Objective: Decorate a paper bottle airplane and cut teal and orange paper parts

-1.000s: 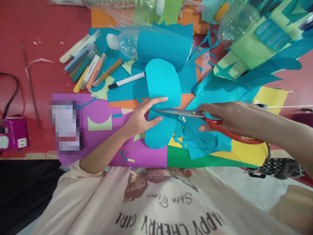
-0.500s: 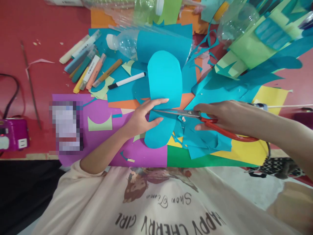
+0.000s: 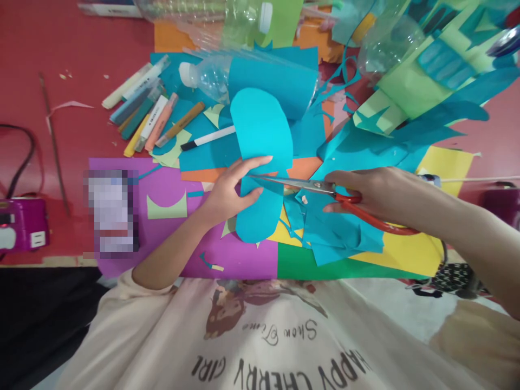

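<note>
A long, rounded piece of bright blue paper (image 3: 264,124) is held up over the work area. My left hand (image 3: 235,189) grips it at its middle from the left, with the thumb and fingers on its face. My right hand (image 3: 361,189) is closed around the red handles of a pair of scissors (image 3: 312,184). Their metal blades reach left across the middle of the paper, the tips near my left fingers. A slit shows along the blades, and the upper part of the paper leans left.
Beyond the paper lies a plastic bottle (image 3: 211,78) wrapped in blue. Several markers (image 3: 150,116) and a pixelated phone (image 3: 111,211) are on the left. Blue paper scraps (image 3: 345,227) cover the right side. A green paper construction (image 3: 422,70) stands at the far right.
The scissors have cut into the middle of the blue paper, and its upper half has tilted left. Both hands have shifted slightly left.
</note>
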{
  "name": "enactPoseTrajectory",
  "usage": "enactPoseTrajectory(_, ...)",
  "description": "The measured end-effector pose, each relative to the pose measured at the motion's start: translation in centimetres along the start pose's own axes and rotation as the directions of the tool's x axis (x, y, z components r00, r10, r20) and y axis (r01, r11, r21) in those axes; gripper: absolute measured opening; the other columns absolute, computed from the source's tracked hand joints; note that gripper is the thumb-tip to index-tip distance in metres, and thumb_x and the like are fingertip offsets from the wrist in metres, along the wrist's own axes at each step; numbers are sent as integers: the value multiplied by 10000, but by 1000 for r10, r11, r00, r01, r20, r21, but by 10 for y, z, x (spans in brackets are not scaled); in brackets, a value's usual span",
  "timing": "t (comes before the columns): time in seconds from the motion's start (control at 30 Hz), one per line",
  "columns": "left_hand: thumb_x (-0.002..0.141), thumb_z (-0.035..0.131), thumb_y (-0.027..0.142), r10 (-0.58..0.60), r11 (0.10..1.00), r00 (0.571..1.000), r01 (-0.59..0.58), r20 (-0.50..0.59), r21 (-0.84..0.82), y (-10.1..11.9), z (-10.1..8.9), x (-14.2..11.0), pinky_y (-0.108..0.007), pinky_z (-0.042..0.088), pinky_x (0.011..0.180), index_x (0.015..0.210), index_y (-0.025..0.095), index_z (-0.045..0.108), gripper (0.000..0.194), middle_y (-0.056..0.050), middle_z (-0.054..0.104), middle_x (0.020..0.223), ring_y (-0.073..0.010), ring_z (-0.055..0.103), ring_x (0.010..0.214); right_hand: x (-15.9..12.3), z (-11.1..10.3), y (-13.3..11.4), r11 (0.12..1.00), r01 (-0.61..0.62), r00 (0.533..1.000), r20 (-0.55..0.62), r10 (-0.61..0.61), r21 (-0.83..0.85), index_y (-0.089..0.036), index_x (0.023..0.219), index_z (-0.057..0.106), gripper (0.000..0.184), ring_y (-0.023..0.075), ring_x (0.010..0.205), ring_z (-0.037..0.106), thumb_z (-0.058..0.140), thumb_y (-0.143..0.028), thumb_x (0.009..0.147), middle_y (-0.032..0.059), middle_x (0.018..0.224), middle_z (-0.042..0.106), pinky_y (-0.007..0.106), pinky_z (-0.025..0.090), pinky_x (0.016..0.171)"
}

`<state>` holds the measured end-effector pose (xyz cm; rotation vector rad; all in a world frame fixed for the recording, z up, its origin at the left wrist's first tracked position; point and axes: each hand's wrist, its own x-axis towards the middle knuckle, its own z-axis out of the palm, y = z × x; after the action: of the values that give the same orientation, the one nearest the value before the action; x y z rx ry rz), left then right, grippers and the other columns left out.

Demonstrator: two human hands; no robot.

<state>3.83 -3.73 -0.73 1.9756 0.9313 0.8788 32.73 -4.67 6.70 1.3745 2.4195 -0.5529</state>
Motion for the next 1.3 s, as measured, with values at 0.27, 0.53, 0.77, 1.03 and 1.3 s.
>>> enactPoseTrajectory(0.27,898,601,530,33,997,945,-7,-326,80,-27,-21,4,-426,510,1107,1353,320,530,506,-18,605,1376,-272,573,1301,8,10,-15,982,-185,971,-148,186,20,-160,1223,617,426,240,674,653,576,-425,893,128,910,723,291,376,530)
enactPoseTrajectory(0.53,881,664,499,101,995,934,-90,-344,48,-29,-18,2,-470,487,1125,1372,373,501,533,-4,595,1379,-289,569,1309,34,48,-44,986,11,908,-414,61,169,-176,1386,496,452,299,990,683,479,-226,937,167,1193,668,407,552,767)
enactPoseTrajectory(0.77,882,638,562,91,995,943,-73,-319,66,-29,-16,2,-498,496,1106,1382,378,484,555,-10,586,1379,-310,547,1332,-21,60,-15,906,-253,694,-589,415,340,-211,994,633,205,280,965,689,544,-382,923,134,993,724,428,548,874)
enactPoseTrajectory(1.03,912,634,489,124,992,956,-118,-266,37,-29,-10,0,-443,531,1085,1418,390,446,549,-13,579,1404,-286,564,1320,-100,101,40,366,-784,284,-235,930,501,-209,1144,582,569,407,1034,588,578,-531,675,200,1089,616,606,470,917)
enactPoseTrajectory(1.3,905,656,463,119,993,961,-120,-249,11,-31,-8,-1,-414,550,1061,1429,390,450,568,-4,585,1407,-275,571,1313,-86,83,35,252,-704,217,-137,967,664,-230,779,605,521,221,621,544,677,-619,440,43,788,562,483,508,714)
